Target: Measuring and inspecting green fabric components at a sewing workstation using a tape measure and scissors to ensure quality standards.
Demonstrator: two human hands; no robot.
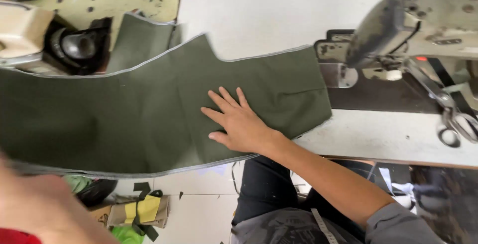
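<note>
A large olive-green fabric piece (124, 109) with a light stitched edge lies spread across the white table (378, 134). My right hand (239, 123) rests flat on it, palm down and fingers spread, near the fabric's right part. My left hand (37, 206) is a blurred shape at the bottom left, close to the camera, by the fabric's near edge. Its grip is unclear.
An industrial sewing machine (423, 25) stands at the right, with scissors (455, 122) on the dark mat before it. Another machine (30, 35) sits at the upper left. Fabric scraps and bags (139, 211) lie on the floor below the table edge.
</note>
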